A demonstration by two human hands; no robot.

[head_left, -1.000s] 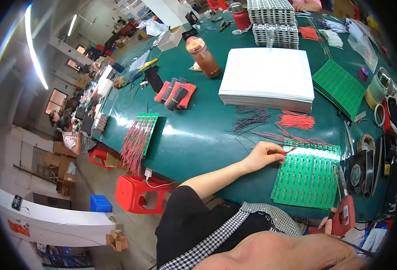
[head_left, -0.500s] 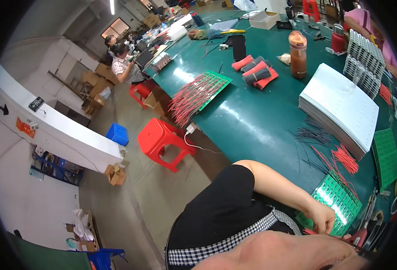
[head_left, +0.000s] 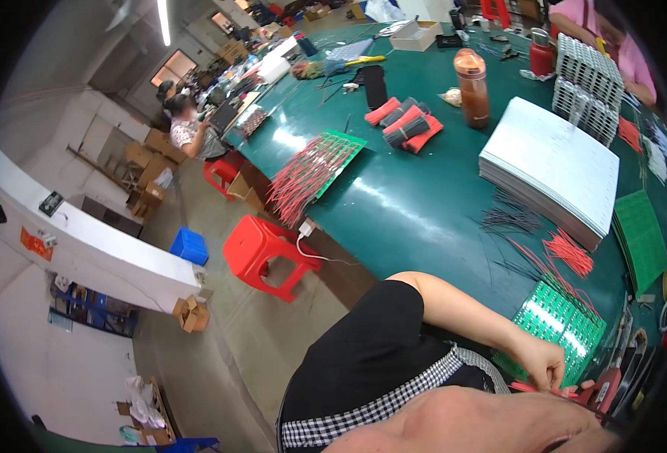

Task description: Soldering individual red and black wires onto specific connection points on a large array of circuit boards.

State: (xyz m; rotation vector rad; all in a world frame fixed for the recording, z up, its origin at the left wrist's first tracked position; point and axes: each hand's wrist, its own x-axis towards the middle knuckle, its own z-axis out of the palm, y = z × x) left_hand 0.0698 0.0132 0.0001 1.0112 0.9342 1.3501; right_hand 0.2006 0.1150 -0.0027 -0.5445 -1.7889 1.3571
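My left hand (head_left: 541, 362) is over the lower edge of a green circuit board (head_left: 560, 321), its fingers bent down and pinched together. What they hold, if anything, is hidden. Red and black wires (head_left: 549, 268) stick out from the board's far edge. Beside my fingertips lies a pinkish-red strip (head_left: 526, 386), too covered to name. A tool with a red handle (head_left: 605, 389) is just right of the board. My right hand does not show.
Loose black wires (head_left: 509, 219) and red wires (head_left: 569, 253) lie beyond the board, near a tall stack of white sheets (head_left: 552, 155). Green boards (head_left: 642, 241) stand at the right. Farther off are a wired board (head_left: 322, 170), wire bundles (head_left: 405, 124), a bottle (head_left: 473, 90) and a red stool (head_left: 262, 253).
The view has shifted slightly, so the table's things appear lower or farther left. My left hand stays at the board's lower edge, its fingers still pinched; more of the red-handled tool shows.
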